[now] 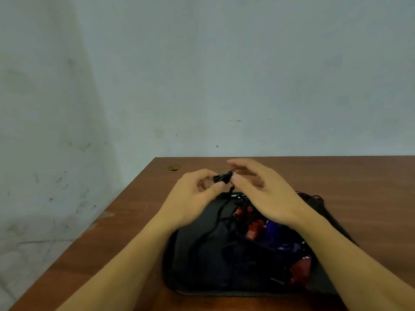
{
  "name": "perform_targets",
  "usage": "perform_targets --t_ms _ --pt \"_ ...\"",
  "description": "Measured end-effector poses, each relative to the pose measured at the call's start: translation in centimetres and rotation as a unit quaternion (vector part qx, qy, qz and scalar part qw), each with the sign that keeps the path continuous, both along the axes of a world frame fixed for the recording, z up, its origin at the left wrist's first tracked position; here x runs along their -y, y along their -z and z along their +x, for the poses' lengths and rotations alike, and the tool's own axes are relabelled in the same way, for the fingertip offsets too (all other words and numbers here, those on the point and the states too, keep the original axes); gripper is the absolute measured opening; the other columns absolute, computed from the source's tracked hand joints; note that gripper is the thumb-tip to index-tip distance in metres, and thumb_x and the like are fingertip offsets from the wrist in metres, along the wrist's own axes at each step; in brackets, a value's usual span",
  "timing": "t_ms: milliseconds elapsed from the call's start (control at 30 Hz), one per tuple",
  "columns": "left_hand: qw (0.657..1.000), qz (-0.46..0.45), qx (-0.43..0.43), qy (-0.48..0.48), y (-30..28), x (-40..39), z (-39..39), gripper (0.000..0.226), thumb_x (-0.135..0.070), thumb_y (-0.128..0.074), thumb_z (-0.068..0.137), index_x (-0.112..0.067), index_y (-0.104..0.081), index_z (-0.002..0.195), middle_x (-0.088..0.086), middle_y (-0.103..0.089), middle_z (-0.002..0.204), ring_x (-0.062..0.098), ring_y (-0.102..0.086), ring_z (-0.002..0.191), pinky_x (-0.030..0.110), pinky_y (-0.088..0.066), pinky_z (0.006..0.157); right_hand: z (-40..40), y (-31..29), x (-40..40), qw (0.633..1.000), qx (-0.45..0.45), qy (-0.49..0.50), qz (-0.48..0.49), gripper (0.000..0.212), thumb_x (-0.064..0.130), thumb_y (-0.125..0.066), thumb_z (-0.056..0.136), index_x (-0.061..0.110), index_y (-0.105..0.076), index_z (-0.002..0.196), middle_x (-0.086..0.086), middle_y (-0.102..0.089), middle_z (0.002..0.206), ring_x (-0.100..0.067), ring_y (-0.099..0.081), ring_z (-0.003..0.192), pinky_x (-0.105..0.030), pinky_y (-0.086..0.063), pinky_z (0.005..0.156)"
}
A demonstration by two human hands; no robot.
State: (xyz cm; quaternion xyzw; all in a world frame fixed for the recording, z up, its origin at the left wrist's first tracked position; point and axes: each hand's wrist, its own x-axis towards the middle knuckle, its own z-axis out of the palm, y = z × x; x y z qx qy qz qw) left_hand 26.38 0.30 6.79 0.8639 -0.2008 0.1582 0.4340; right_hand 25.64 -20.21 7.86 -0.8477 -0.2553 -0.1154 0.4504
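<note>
A pale, stained wall [89, 86] fills the left and the upper part of the view. Below it the brown wooden table [112, 243] runs out from its left corner. A small round mark [173, 167] sits near the table's far edge, well apart from the hands.

The left hand [195, 194] hangs above the far end of the case. Its thumb and forefinger are curled in and pinch a small black clip-like piece [223, 177], which is held in the air above the table. From this piece a thin black cord [221, 212] drops down and trails into the case.

Just to the right, the right hand [267, 194] meets the same piece at its right end, where a small bright metal bit shows. Its fingers are loosely spread and blurred, and it is not clear whether thumb and forefinger grip the piece or only touch it.

Under both wrists lies an open black zip case [190, 254], flat on the table. The forearms cross over it and hide part of what is inside. In its right half lie red parts [253, 230] and a blue part [272, 226] among dark cords, and another red part [301, 270] lies near the front right corner.
</note>
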Motion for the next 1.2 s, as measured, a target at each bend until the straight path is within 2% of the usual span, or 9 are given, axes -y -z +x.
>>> perform_targets --t_ms 133,267,333,400,500,633,800,1067,1200 --pt "0.973 -0.195 -0.092 0.079 -0.9 0.7 -0.3 0.014 -0.026 -0.064 0.096 -0.016 -0.073 0.102 0.014 -0.065 0.073 0.015 -0.045 0.049 0.023 -0.033 0.045 1.4 -0.1 -2.7 0.995 -0.017 -0.037 0.095 0.03 0.032 -0.055 0.101 0.04 -0.057 0.13 0.011 -0.069 0.114 -0.004 -0.067 0.104 -0.027 -0.054 0.092" --pt "0.898 -0.365 -0.2 0.144 -0.5 -0.1 0.3 0.02 -0.021 -0.072 0.083 -0.007 -0.072 0.098 0.008 -0.061 0.079 0.012 -0.041 0.053 0.023 -0.027 0.044 2.0 0.0 -3.6 0.981 -0.047 -0.026 0.187 0.023 0.024 -0.056 0.101 0.028 -0.063 0.122 0.006 -0.072 0.093 -0.009 -0.058 0.054 -0.02 -0.049 0.052" --pt "0.87 -0.41 -0.228 0.152 -0.6 -0.5 0.5 0.029 -0.02 -0.07 0.082 -0.001 -0.07 0.103 0.007 -0.062 0.081 0.012 -0.042 0.054 0.022 -0.03 0.044 2.2 -0.2 -3.9 0.979 -0.033 -0.021 0.198 0.019 0.018 -0.056 0.101 0.021 -0.07 0.114 0.01 -0.073 0.086 0.0 -0.06 0.056 -0.01 -0.044 0.054" --pt "0.847 -0.443 -0.252 0.15 -0.7 -0.8 0.3 0.041 -0.02 -0.067 0.085 0.005 -0.065 0.118 0.01 -0.063 0.085 0.011 -0.043 0.054 0.021 -0.033 0.043 2.1 -0.5 -4.4 0.982 0.003 -0.019 0.186 0.019 0.015 -0.059 0.099 0.024 -0.072 0.112 0.011 -0.076 0.094 0.003 -0.069 0.083 -0.012 -0.049 0.076" --pt "0.844 -0.442 -0.265 0.151 -1.5 -1.1 -0.4 0.033 -0.021 -0.059 0.095 0.006 -0.065 0.113 0.009 -0.063 0.078 0.012 -0.044 0.052 0.02 -0.034 0.042 1.8 -1.9 -4.7 0.986 0.027 -0.036 0.157 0.023 0.018 -0.059 0.1 0.027 -0.069 0.118 0.007 -0.077 0.099 -0.006 -0.071 0.099 -0.022 -0.05 0.095" --pt "0.869 -0.392 -0.242 0.183 -2.9 -1.7 -1.5 0.03 -0.027 -0.055 0.099 0.0 -0.065 0.107 0.009 -0.061 0.079 0.012 -0.042 0.051 0.022 -0.028 0.041 0.6 -4.2 -4.4 0.988 0.008 -0.068 0.14 0.025 0.017 -0.057 0.1 0.023 -0.07 0.121 0.012 -0.07 0.073 0.004 -0.061 0.058 -0.005 -0.043 0.063" --pt "0.879 -0.359 -0.227 0.214 -5.5 -1.5 -3.6 0.028 -0.028 -0.055 0.095 -0.001 -0.062 0.095 0.011 -0.059 0.071 0.014 -0.041 0.047 0.021 -0.026 0.038 -1.4 -7.1 -2.9 0.991 -0.013 -0.09 0.096 0.023 0.026 -0.057 0.1 0.029 -0.073 0.117 -0.001 -0.063 0.071 -0.002 -0.042 0.044 -0.009 -0.033 0.048" --pt "0.749 -0.539 -0.23 0.309 -10.1 -0.5 -5.2 0.02 -0.024 -0.053 0.096 -0.009 -0.06 0.085 -0.001 -0.043 0.063 0.01 -0.036 0.046 0.019 -0.021 0.039 -2.4 -12.9 0.3 0.975 -0.021 -0.057 0.212 0.024 0.016 -0.058 0.099 0.017 -0.08 0.089 0.001 -0.044 0.056 -0.01 -0.029 0.049 -0.023 -0.02 0.045" --pt "0.754 -0.489 -0.226 0.375 -12.2 0.6 -6.7 0.024 -0.025 -0.047 0.1 -0.009 -0.06 0.086 -0.001 -0.044 0.063 0.009 -0.037 0.047 0.019 -0.024 0.039 -2.3 -15.3 -0.7 0.978 0.084 0.037 0.19 0.014 0.02 -0.066 0.095 0.017 -0.079 0.09 0.011 -0.054 0.055 -0.004 -0.044 0.05 -0.013 -0.032 0.046"
